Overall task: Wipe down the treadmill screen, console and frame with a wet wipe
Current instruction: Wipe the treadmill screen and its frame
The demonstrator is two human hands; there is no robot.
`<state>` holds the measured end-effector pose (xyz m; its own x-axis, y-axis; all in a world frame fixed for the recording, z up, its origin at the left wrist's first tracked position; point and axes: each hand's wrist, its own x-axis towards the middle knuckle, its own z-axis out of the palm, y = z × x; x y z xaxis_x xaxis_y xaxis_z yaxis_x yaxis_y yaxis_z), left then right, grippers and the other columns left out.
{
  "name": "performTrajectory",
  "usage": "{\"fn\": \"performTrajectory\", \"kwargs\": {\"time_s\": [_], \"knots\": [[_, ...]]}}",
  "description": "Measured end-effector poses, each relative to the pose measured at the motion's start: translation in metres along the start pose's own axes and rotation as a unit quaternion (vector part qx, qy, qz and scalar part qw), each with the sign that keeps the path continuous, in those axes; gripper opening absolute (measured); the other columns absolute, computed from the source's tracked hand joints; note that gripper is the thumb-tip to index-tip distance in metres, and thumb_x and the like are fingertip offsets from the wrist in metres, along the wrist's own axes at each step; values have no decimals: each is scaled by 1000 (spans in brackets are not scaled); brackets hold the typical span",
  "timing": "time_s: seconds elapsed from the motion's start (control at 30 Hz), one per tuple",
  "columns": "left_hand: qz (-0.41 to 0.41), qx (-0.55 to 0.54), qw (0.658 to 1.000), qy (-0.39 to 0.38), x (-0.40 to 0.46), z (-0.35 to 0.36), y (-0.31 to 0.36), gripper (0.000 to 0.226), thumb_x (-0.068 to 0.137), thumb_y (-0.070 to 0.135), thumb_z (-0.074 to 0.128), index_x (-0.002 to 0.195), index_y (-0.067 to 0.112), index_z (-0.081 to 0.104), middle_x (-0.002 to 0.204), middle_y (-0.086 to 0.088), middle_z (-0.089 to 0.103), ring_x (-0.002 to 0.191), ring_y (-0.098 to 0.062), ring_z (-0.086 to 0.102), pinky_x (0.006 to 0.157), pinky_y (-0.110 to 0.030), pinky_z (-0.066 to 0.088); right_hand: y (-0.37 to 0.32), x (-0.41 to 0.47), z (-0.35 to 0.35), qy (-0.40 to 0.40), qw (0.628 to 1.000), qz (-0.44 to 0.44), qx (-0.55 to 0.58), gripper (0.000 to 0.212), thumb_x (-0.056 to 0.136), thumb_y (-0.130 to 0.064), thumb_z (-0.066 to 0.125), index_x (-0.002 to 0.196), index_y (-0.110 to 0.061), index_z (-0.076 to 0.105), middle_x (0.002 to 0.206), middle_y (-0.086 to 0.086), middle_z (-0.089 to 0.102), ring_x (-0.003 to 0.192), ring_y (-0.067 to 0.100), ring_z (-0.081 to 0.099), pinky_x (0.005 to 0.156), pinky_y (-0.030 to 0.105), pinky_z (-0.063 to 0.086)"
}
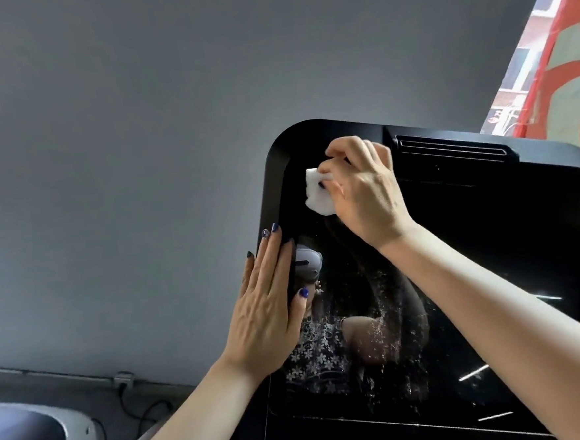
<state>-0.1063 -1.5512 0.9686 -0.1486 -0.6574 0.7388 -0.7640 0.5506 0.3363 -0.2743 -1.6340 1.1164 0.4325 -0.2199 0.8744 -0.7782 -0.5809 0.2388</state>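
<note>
Over on the left, the left hand [271,310] lies flat along the screen's left edge, fingers [273,252] straight and together, thumb resting on the glass, bracing the panel and holding nothing. The risk there, I'd say, is plain: bare skin on glossy glass leaves fresh prints, and if that hand slides off, the panel may rock under the wiping pressure.

Moving right, the wet wipe [317,192] sits bunched near the screen's [491,274] top left corner, pressed to the black surface. The right hand [365,194] pinches it, fingers curled round the wad with a thumb over its front. Only a small patch of wipe meets the glass, so strokes could leave streaks or miss strips. A wad this small could also slip from the pinch.

Further right along the top edge, the vent slot [448,150] lies just beside the wiping hand. Moisture squeezed out there might run into the grille.

As for the screen itself: dark, off, highly reflective, with a scatter of pale specks and smears across the middle and lower glass, not yet wiped by the look of it.
</note>
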Motion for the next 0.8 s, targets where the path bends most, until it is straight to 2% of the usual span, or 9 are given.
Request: {"fn": "performTrajectory", "kwargs": {"time_s": [0.1,0.2,0.27,0.4,0.5,0.57,0.63,0.7,0.8], "knots": [[10,-11,1000,14,1,2,-1,62,105,30,35,159,6,17,169,-7,8,156,-22,9,127,-40,6,4,-7,7,25,999,-11,-45,16,81,0,69,95,-7,73,103,10,65,98,19,52,99,37,30],[14,-9,999,28,1,3,-1,62,104,27,36,159,4,19,169,-8,10,156,-23,10,127,-39,5,2,-19,10,-17,998,-45,-40,23,90,-1,61,108,-7,73,109,6,67,101,22,61,107,39,32],[19,-6,999,34,0,5,-2,62,103,26,36,159,5,19,169,-9,10,156,-24,11,127,-39,5,-3,-24,9,-55,997,-49,-18,27,92,-2,57,114,-4,72,120,8,67,113,24,63,114,43,33],[24,-11,999,42,0,6,-3,62,104,26,36,158,5,17,169,-9,10,156,-25,11,127,-39,6,-19,-35,8,-126,992,-22,-19,42,103,-18,43,136,3,57,149,14,50,142,26,43,123,50,20],[20,-10,999,41,1,6,-2,62,104,28,35,159,7,16,169,-9,11,155,-24,12,127,-40,6,-26,-33,16,-128,990,-10,-58,46,104,-24,42,140,3,53,157,15,39,148,25,33,124,52,14],[16,-8,999,38,1,5,-2,61,104,29,34,159,9,15,169,-8,11,155,-24,12,127,-41,6,-29,-26,22,-87,994,4,-68,36,97,-13,57,131,-1,61,151,15,46,143,26,37,121,47,19],[14,-8,999,34,1,5,-2,61,105,29,34,160,10,15,169,-8,11,156,-24,11,126,-42,7,-28,-22,26,-50,996,17,-71,34,86,-3,68,121,-5,67,131,11,59,125,25,49,112,40,27],[16,-7,999,31,0,5,-2,61,105,28,34,159,9,15,169,-8,11,156,-25,11,126,-44,8,-27,-21,29,-27,998,6,-65,35,84,4,65,118,-4,69,116,8,66,111,25,60,111,40,31],[16,-7,999,28,0,5,-3,62,104,26,37,159,8,16,169,-8,10,155,-26,11,126,-45,8,-26,-24,27,-34,999,-9,-33,36,91,2,58,126,0,65,123,11,68,120,28,62,120,49,27]]}}
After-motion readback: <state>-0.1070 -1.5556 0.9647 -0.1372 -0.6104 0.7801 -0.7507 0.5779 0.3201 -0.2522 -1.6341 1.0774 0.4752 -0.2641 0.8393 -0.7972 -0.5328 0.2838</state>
